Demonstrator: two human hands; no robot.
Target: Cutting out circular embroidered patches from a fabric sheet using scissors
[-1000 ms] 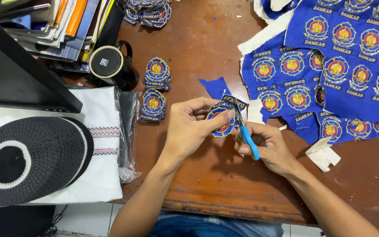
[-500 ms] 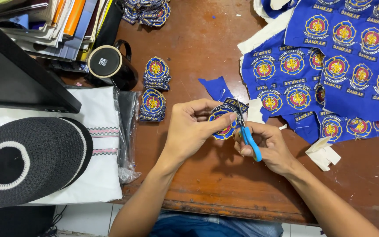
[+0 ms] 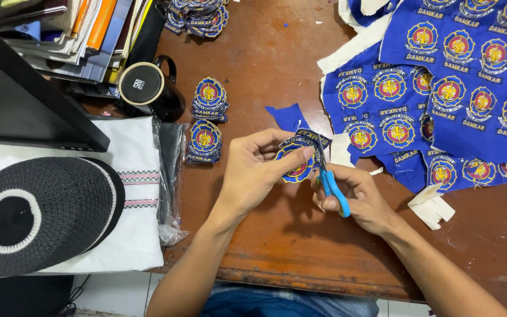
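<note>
My left hand (image 3: 256, 170) pinches a round blue embroidered patch (image 3: 298, 165) with a yellow and red emblem, held just above the brown wooden table (image 3: 277, 246). My right hand (image 3: 364, 198) grips small scissors with blue handles (image 3: 332, 188); their blades meet the patch's right edge, where a strip of blue trim curls up. Both hands are close together at the middle of the table.
Blue cloth sheets of uncut patches (image 3: 441, 88) cover the right side. Stacks of cut patches (image 3: 208, 117) lie left of my hands, more at the top (image 3: 198, 14). A black mug (image 3: 148, 88), books (image 3: 83, 35), a black cap (image 3: 30, 211) on folded white cloth (image 3: 130, 199), and scraps (image 3: 432, 205) surround them.
The patch has been turned slightly in my left hand while the scissors stay at its right edge. Both hands remain in nearly the same place.
</note>
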